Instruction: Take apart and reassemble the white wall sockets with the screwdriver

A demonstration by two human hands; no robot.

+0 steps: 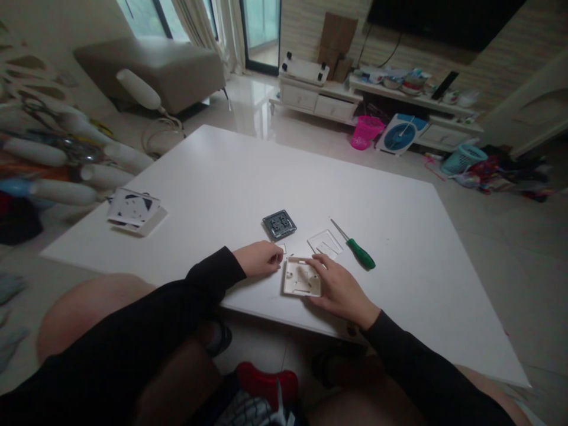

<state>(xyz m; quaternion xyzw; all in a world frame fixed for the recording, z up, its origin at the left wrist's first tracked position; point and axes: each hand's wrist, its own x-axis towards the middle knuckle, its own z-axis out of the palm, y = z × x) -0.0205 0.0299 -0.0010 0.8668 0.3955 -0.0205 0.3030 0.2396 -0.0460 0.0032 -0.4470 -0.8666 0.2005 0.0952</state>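
black sleeves (133,331) are nearest; right hand (344,290) clamps squarish white box (302,279), open face pointing upward; left hand (260,258) curls, its grip i cannot tell.

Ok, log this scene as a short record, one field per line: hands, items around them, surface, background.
Right hand: grips the right side of a white box
Left hand: curled near the box's left side; contents, if any, hidden
Box: open face up
Module: dark grey, on the table, beyond the left hand
Panel: pale, beyond the right hand
Screwdriver: green handle, right of the panel
Table: white
Background: pink basket, blue-and-white fan
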